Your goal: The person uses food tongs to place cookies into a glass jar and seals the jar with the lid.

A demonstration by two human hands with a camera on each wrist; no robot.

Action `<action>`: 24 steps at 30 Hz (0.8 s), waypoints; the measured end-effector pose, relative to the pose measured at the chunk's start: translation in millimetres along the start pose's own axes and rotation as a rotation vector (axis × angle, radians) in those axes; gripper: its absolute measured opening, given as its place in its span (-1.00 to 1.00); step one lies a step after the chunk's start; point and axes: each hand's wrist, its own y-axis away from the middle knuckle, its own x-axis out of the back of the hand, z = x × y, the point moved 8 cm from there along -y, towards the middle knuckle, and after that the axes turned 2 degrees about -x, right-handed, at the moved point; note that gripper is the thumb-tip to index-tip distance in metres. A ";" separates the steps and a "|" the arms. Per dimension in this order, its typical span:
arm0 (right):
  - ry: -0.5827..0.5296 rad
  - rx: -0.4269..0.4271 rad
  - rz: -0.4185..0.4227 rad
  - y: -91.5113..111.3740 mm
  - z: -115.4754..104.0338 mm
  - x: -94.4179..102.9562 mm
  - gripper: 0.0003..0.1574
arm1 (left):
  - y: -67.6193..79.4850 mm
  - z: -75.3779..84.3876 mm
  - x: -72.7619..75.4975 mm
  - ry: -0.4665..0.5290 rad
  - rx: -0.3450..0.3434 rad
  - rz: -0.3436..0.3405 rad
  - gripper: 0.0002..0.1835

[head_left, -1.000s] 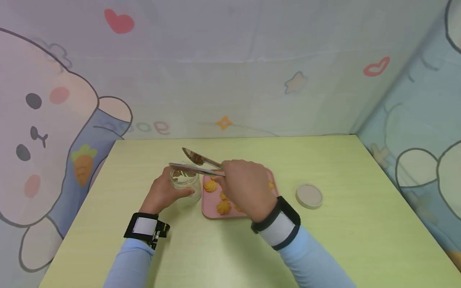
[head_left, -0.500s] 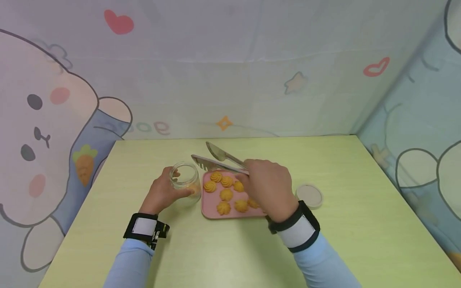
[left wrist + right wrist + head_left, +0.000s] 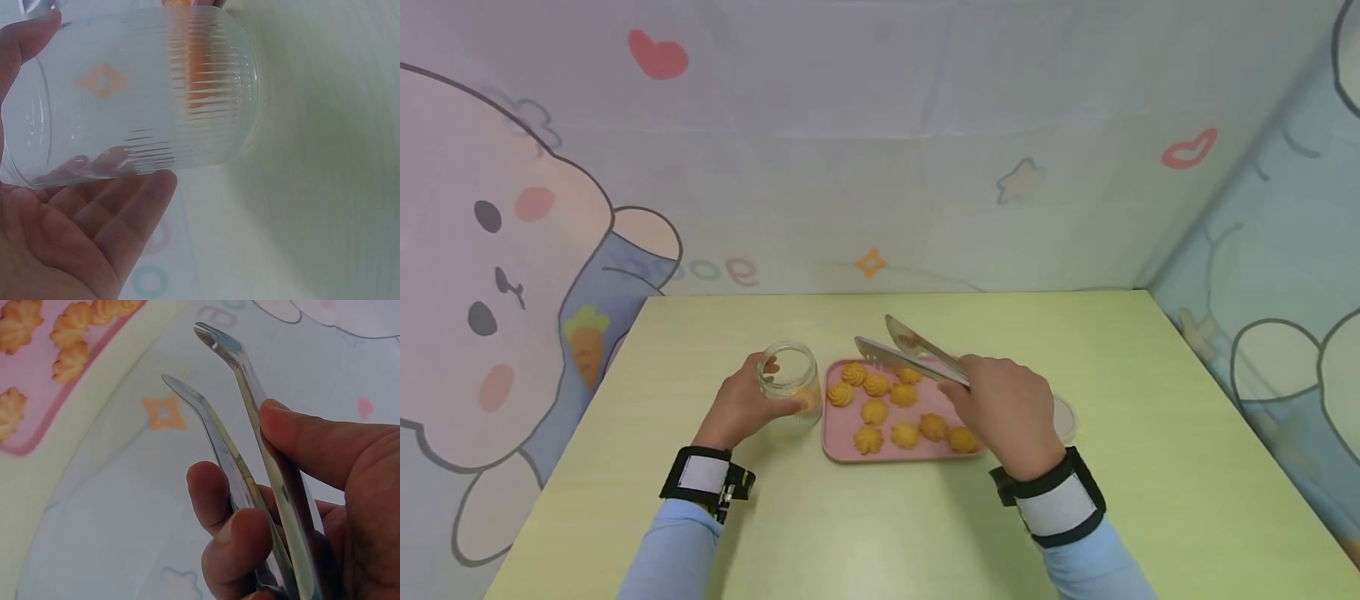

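Note:
My left hand [image 3: 745, 406] grips a clear glass jar [image 3: 795, 385] that stands without a lid at the left edge of the pink tray [image 3: 842, 437]. Thumb and fingers lie on opposite sides of the ribbed jar in the left wrist view. A yellow-orange patch [image 3: 199, 69] shows through its glass near the bottom. Metal tongs [image 3: 917, 360] are held in my right hand [image 3: 1009, 412], above the tray's right half. Their two tips stand apart with nothing between them. Several swirled yellow cookies [image 3: 875, 412] lie spread on the tray.
A round pale lid [image 3: 1064, 418] lies right of the tray, partly hidden behind my right hand. The light yellow-green table [image 3: 1165, 467] ends at a printed cloth backdrop [image 3: 925, 192] behind and a second one on the right.
My right hand has moved the tongs from over the jar's mouth rightward to above the tray, uncovering more cookies. The left hand has kept its hold on the jar.

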 end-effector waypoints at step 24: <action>0.094 -0.156 -0.084 22.7 77.1 -22.6 -0.60 | -5.1 -0.1 3.7 -0.020 -0.003 0.011 -0.05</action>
